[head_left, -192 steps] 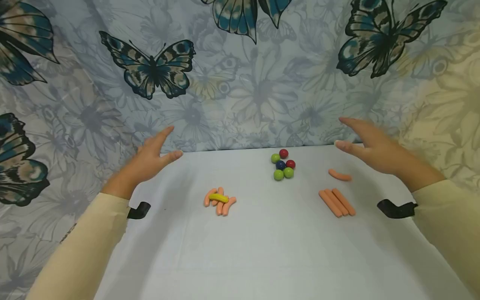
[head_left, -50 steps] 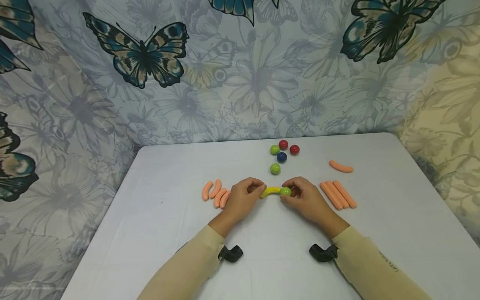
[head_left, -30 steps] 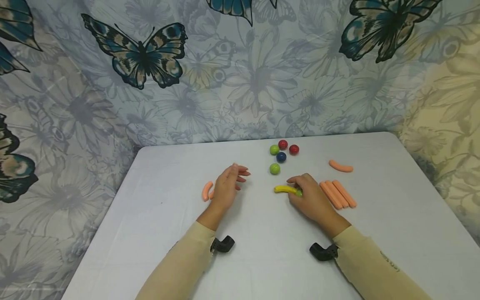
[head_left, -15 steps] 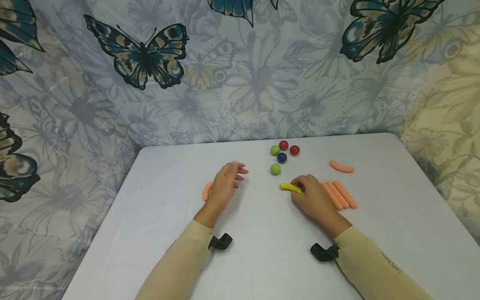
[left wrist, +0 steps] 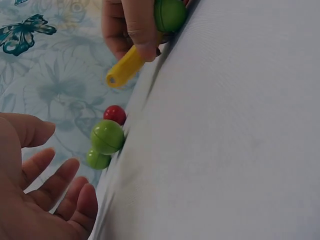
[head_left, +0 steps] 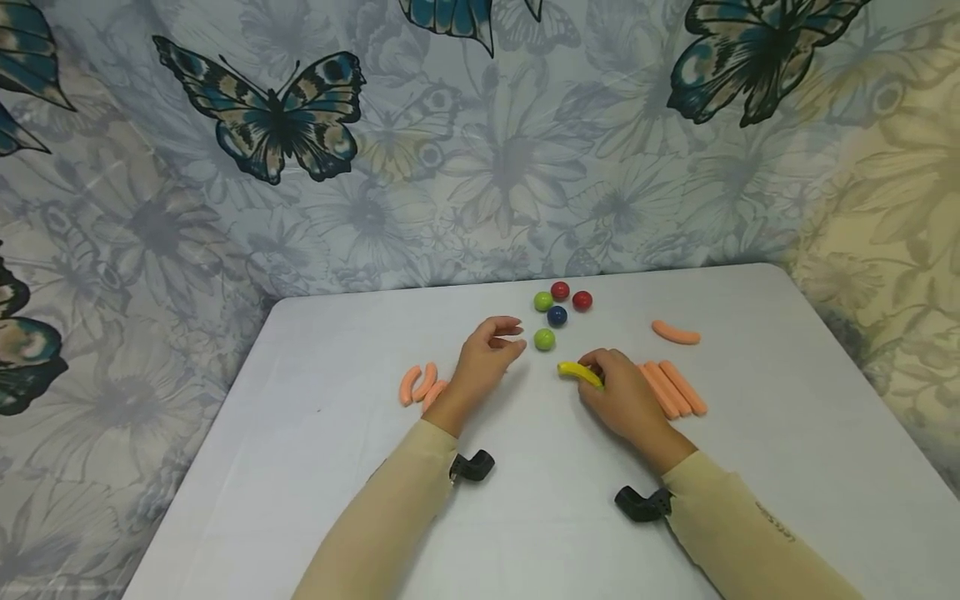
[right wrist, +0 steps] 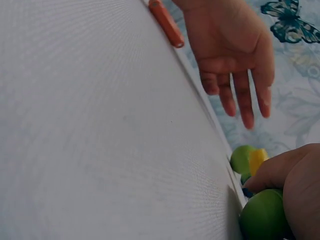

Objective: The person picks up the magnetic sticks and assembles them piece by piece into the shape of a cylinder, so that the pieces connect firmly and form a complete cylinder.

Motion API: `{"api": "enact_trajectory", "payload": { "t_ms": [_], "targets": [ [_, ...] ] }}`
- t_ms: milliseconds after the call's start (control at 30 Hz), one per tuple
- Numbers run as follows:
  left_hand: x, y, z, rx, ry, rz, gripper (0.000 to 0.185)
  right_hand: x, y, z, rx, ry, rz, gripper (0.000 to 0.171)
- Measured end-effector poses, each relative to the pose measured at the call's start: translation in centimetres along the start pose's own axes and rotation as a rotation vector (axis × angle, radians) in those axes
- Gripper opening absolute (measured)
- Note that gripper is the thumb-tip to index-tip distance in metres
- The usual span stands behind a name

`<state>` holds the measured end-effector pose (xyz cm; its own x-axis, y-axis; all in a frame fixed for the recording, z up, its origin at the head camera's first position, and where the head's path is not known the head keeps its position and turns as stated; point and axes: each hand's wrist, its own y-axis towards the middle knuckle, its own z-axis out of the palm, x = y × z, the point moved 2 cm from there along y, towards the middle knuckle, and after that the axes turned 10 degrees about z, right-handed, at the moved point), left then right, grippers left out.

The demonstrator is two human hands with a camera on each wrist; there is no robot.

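My right hand (head_left: 622, 396) pinches a yellow toy banana (head_left: 577, 372) just left of the sausage sticks. A green ball (right wrist: 264, 215) is tucked in the same hand, seen in both wrist views but covered by the fingers in the head view. My left hand (head_left: 483, 358) holds nothing. Its fingers are relaxed and spread, pointing at the nearest loose green ball (head_left: 544, 339), with a gap between them. Behind that ball lie a dark blue ball (head_left: 557, 316), another green ball (head_left: 543, 302) and two red balls (head_left: 582, 301).
Several short curved pinkish toy sausages (head_left: 410, 386) lie left of my left hand, partly hidden by its wrist. Three straight sausage sticks (head_left: 683, 388) lie beside my right hand, below a single curved sausage (head_left: 676, 333). The white table (head_left: 525, 533) ends at a butterfly-patterned cloth (head_left: 517, 192).
My left hand has let go of the banana, drawn back left, then swung right toward the near green ball. My right hand has kept the banana and green ball, shifting slightly right.
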<state>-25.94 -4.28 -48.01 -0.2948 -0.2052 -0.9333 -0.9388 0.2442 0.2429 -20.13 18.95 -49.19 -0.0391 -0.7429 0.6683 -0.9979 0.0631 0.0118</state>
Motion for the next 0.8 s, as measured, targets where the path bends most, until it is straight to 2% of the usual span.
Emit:
{"api": "enact_trajectory", "payload": {
  "t_ms": [200, 500, 667, 800],
  "targets": [
    [0.7, 1.1, 1.9, 0.035, 0.075, -0.007, 0.042, 0.0, -0.1, -0.1, -0.028, 0.033, -0.006, 0.027],
    [1.3, 2.6, 3.1, 0.096, 0.233, 0.122, 0.038, 0.0, 0.0, 0.1, -0.037, 0.085, -0.01, 0.027],
    [1.7, 2.5, 3.2, 0.115, 0.282, 0.126, 0.031, -0.1, 0.0, 0.0, -0.032, 0.086, -0.002, 0.028],
    [1.9, 1.8, 3.2, 0.109, 0.262, 0.099, 0.031, -0.2, -0.1, -0.2, -0.018, 0.111, 0.0, 0.028]
  ]
}}
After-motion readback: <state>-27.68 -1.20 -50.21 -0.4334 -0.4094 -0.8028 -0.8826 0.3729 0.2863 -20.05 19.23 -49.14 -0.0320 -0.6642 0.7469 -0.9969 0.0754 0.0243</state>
